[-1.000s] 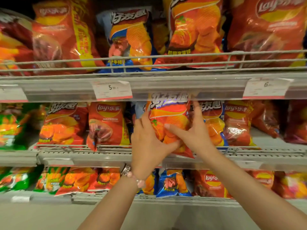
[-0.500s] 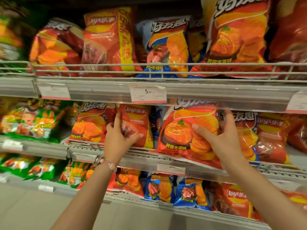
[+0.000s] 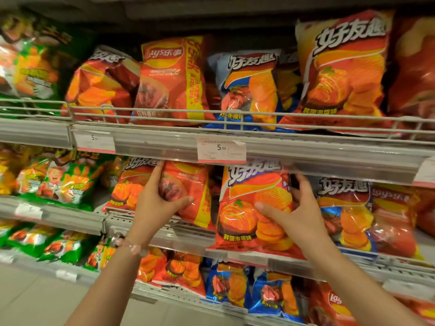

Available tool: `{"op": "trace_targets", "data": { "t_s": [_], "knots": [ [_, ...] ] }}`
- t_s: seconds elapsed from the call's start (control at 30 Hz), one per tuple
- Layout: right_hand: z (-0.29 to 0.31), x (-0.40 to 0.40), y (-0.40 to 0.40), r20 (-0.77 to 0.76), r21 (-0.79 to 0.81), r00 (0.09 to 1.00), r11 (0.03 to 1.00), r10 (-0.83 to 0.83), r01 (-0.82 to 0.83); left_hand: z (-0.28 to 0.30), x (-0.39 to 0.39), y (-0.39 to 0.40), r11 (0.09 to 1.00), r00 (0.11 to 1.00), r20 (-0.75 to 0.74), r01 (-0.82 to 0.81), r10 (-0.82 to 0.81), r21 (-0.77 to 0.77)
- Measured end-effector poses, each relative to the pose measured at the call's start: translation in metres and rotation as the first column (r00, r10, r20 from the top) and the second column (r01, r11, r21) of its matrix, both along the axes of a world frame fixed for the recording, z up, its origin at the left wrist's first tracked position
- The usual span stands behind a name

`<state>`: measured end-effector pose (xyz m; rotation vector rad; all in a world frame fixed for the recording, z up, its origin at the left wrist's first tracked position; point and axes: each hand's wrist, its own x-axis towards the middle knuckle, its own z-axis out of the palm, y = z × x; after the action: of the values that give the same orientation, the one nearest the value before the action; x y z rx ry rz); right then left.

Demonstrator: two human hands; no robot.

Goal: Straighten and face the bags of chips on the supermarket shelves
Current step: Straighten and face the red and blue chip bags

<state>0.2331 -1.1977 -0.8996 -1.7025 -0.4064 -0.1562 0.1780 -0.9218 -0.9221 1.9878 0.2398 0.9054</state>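
- Both hands are on the middle shelf, just under the white price tag reading 5.90 (image 3: 221, 150), so the step in hand looks to be squaring up two neighbouring bags there.
- The left hand (image 3: 157, 203), its grip closed on the glossy red Lay's bag with a yellow side stripe (image 3: 188, 191), has its thumb across the front and its fingers up the bag's left edge, below and left of the tag.
- The right hand (image 3: 297, 216) grasps the large orange crinkly bag printed with ridged chips (image 3: 253, 208), directly below the tag: thumb on the front, fingers round the right edge.
- That orange bag leans forward, its bottom seam hanging over the grey metal lip of the middle shelf (image 3: 183, 238).
- My judgement: next its base wants pushing back behind the lip and its top stood upright, and the red bag wants turning face-out.
- Above the tag, the wire-fronted upper shelf (image 3: 164, 114) holds red, blue and orange bags standing upright.
- Below the tag, the bottom shelf carries smaller orange, blue and green bags, rather jumbled.
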Motion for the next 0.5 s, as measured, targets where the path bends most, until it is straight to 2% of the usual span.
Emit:
{"op": "trace_targets", "data": {
  "t_s": [0.13,0.37,0.5],
  "knots": [
    [0.0,0.004,0.03,0.021,0.022,1.0,1.0,-0.011,0.011,0.01,-0.035,0.017,0.999,1.0,-0.025,0.008,-0.007,0.044],
    [-0.003,0.01,0.096,0.025,0.075,0.998,0.996,-0.052,0.05,0.003,-0.085,0.054,0.99,0.988,0.062,-0.137,0.139,-0.036],
    [-0.008,0.022,0.123,0.078,0.039,0.989,0.992,-0.123,0.12,-0.006,-0.1,0.072,0.987,0.993,0.042,-0.107,0.112,-0.118]
  ]
}}
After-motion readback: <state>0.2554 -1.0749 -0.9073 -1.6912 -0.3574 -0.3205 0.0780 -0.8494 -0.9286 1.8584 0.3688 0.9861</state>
